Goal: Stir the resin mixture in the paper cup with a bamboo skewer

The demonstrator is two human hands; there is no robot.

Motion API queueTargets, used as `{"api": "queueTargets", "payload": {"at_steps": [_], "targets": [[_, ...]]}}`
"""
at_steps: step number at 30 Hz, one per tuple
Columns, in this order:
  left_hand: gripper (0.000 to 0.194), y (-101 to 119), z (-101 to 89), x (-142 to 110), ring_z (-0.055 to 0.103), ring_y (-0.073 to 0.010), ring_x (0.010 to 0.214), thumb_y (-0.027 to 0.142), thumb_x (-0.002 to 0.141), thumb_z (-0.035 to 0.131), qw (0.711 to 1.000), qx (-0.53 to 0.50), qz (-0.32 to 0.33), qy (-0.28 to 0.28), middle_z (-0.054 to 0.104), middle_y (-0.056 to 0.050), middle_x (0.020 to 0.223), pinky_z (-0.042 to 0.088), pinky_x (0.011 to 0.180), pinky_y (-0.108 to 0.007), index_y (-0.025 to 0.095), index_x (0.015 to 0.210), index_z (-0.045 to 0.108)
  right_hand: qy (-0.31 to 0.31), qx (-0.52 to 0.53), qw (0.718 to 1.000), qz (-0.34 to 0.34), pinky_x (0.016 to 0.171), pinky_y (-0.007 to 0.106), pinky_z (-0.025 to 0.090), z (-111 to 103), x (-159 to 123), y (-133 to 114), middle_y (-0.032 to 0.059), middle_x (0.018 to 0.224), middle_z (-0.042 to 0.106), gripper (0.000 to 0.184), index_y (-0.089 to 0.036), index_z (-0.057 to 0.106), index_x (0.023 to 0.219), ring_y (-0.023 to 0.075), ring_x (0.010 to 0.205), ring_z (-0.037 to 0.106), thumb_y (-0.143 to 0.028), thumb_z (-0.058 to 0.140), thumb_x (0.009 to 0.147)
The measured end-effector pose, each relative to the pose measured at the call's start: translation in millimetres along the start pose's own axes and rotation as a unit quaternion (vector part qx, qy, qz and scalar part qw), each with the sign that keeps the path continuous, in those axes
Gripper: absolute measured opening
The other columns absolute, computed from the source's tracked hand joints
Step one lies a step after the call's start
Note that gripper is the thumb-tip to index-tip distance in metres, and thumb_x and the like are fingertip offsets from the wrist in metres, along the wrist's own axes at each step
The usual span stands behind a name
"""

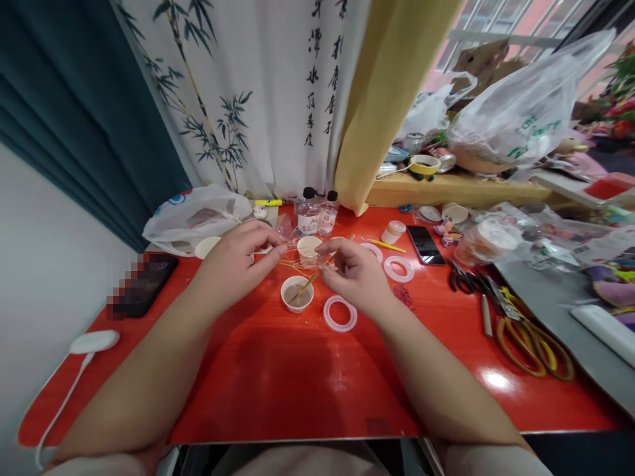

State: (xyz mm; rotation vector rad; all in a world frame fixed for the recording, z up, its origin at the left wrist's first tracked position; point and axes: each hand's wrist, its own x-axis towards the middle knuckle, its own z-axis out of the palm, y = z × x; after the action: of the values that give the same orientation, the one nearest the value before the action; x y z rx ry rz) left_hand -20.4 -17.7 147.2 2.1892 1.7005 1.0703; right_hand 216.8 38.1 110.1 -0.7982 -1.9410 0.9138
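Red tabletop: left hand and right hand pinch small clear pieces beside a white cup; their shapes are blurred.

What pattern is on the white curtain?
The curtain has dark green bamboo and black writing; it shows in the head view.

Daylight pours through the barred window at far right, and the room looks bright. Glare whitens the glossy red tabletop, whose edges bow with wide-lens distortion. The left hand and right hand cast faint, soft shadows. Blocky pixelation hides part of the black smartphone.
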Motion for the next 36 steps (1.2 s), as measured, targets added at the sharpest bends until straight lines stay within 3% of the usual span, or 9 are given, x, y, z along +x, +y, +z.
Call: {"api": "queueTargets", "payload": {"at_steps": [10, 14, 17, 21, 24, 28, 31, 36], "targets": [[0.023, -3, 3.5, 0, 0.062, -0.0189, 0.073, 0.041, 0.098, 0.059, 0.998, -0.008, -0.044, -0.041, 0.073, -0.001, 0.086, 0.042, 0.064, -0.031, 0.025, 0.088, 0.073, 0.018, 0.035, 0.999, -0.014, 0.063, 0.031, 0.040, 13, 0, 9, 0.0026, 0.088, 0.070, 0.008, -0.024, 0.074, 0.094, 0.0152, 0.071, 0.052, -0.030, 0.077, 0.089], [0.024, -5, 3.3, 0, 0.062, -0.0184, 0.072, 0.040, 0.098, 0.059, 0.997, -0.011, -0.049, -0.055, 0.073, -0.001, 0.085, 0.042, 0.063, -0.031, 0.025, 0.085, 0.072, 0.033, 0.056, 0.998, -0.006, 0.060, 0.031, 0.038, 16, 0, 9, 0.0026, 0.090, 0.070, 0.011, -0.025, 0.075, 0.098, 0.0140, 0.065, 0.047, -0.029, 0.079, 0.088], [0.025, -7, 4.0, 0, 0.061, -0.0181, 0.071, 0.041, 0.098, 0.059, 0.997, -0.005, -0.049, -0.060, 0.073, -0.001, 0.084, 0.042, 0.062, -0.031, 0.025, 0.084, 0.071, 0.034, 0.061, 0.998, -0.004, 0.062, 0.032, 0.040, 18, 0, 11, 0.0041, 0.090, 0.071, 0.010, -0.025, 0.076, 0.096, 0.0159, 0.071, 0.052, -0.031, 0.078, 0.088], [0.025, -6, 2.7, 0, 0.065, -0.0197, 0.077, 0.047, 0.098, 0.061, 0.996, -0.024, -0.063, -0.050, 0.077, -0.002, 0.095, 0.046, 0.065, -0.031, 0.025, 0.100, 0.073, 0.032, 0.081, 0.996, 0.017, 0.064, 0.032, 0.043, 21, -1, 13, 0.0051, 0.090, 0.072, 0.013, -0.024, 0.074, 0.094, 0.0169, 0.074, 0.057, -0.035, 0.077, 0.089], [0.028, -1, -1.3, -1, 0.068, -0.0226, 0.092, 0.051, 0.098, 0.063, 0.999, -0.038, -0.030, -0.022, 0.076, -0.004, 0.107, 0.053, 0.078, -0.034, 0.026, 0.109, 0.072, 0.042, 0.090, 0.994, 0.036, 0.062, 0.031, 0.042, 24, -3, 13, 0.0039, 0.089, 0.071, 0.015, -0.023, 0.072, 0.092, 0.0157, 0.070, 0.055, -0.037, 0.078, 0.089], [0.024, 7, -3.5, -4, 0.068, -0.0249, 0.102, 0.049, 0.093, 0.073, 0.998, -0.024, 0.057, -0.015, 0.075, -0.004, 0.106, 0.053, 0.094, -0.039, 0.027, 0.102, 0.074, 0.044, 0.115, 0.991, 0.050, 0.061, 0.031, 0.040, 27, -5, 10, 0.0023, 0.084, 0.068, 0.017, -0.023, 0.070, 0.091, 0.0144, 0.066, 0.052, -0.038, 0.077, 0.090], [0.018, 8, 0.0, -5, 0.069, -0.0241, 0.101, 0.044, 0.093, 0.075, 0.996, 0.011, 0.089, -0.017, 0.075, -0.004, 0.103, 0.053, 0.093, -0.039, 0.027, 0.099, 0.076, 0.036, 0.118, 0.991, 0.047, 0.060, 0.031, 0.040, 27, -6, 8, 0.0021, 0.084, 0.069, 0.015, -0.023, 0.071, 0.092, 0.0139, 0.065, 0.050, -0.037, 0.076, 0.091], [0.015, 6, 6.1, -5, 0.068, -0.0218, 0.092, 0.041, 0.096, 0.070, 0.994, 0.039, 0.097, -0.020, 0.075, -0.003, 0.097, 0.051, 0.084, -0.037, 0.028, 0.096, 0.078, 0.031, 0.033, 0.999, 0.013, 0.060, 0.031, 0.040, 25, -6, 5, 0.0013, 0.079, 0.067, 0.011, -0.024, 0.073, 0.092, 0.0146, 0.064, 0.050, -0.035, 0.074, 0.093]]}}
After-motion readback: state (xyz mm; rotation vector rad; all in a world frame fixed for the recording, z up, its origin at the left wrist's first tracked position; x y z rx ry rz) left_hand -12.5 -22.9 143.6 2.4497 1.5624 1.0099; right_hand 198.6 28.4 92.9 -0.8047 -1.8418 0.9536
